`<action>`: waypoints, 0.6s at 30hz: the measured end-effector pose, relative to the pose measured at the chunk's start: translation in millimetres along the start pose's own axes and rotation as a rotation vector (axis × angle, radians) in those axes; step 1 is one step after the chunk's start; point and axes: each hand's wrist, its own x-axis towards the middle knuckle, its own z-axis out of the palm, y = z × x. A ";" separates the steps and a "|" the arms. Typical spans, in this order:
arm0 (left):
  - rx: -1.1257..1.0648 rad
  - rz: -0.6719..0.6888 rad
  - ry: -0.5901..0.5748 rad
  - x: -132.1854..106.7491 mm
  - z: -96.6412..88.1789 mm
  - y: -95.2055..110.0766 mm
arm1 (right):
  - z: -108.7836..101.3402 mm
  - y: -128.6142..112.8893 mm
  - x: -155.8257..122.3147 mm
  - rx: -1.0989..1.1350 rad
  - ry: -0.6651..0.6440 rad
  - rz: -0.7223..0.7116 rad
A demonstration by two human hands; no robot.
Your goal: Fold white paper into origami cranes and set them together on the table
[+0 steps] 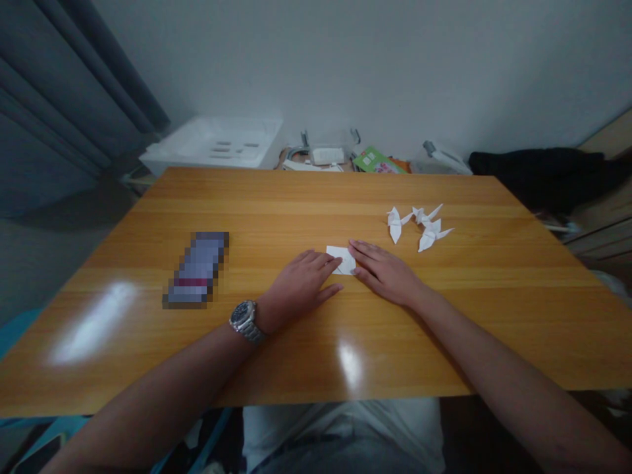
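A small folded sheet of white paper (347, 262) lies flat on the wooden table in front of me. My left hand (306, 280) rests over its left side, fingertips on the paper and thumb held apart below. On the opposite side, my right hand (382, 271) touches the paper's right edge with fingers stretched out and thumb apart. Both hands are open, palms down. Part of the paper is hidden beneath the left fingers. Beyond my right hand sit three white folded paper cranes, one (395, 225) a little left of the other two (430, 234).
To the left on the table (276, 197) lies a pixelated phone-like object (200, 270). Past the far edge are a white plastic tray (217, 141), a green booklet (378, 160) and a dark cloth (538, 171). A metal watch (244, 319) is on my left wrist.
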 end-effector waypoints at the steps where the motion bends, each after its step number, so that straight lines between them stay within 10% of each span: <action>1: 0.000 -0.004 0.003 0.1 1.2 -1.1 | -0.8 -0.2 0.0 -0.003 0.005 -0.011; 18: -0.051 0.024 -0.006 9.8 4.1 -13.9 | -4.8 -9.2 0.3 0.019 0.072 -0.151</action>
